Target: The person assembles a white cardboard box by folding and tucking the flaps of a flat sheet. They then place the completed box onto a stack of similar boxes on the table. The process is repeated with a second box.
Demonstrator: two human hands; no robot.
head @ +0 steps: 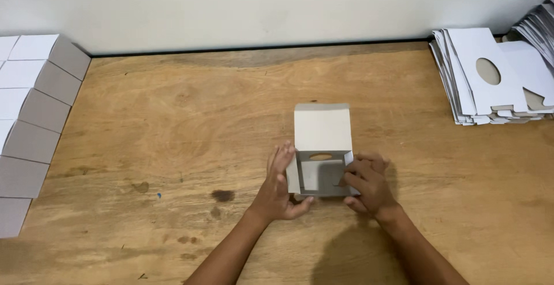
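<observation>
Wooden table (173, 117): folded boxes (34, 117) left, flat blanks (490, 83) right.

Even, soft light (slightly dim), sharp focus, faint shadows beneath the forearms.

Worn wooden table (173, 117) against a plain, seemingly off-white wall (231, 8).

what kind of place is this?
Likely a box-folding workbench: a wooden table, a stack of flat cardboard blanks at right, folded boxes at left, and both hands on an open box.
</observation>
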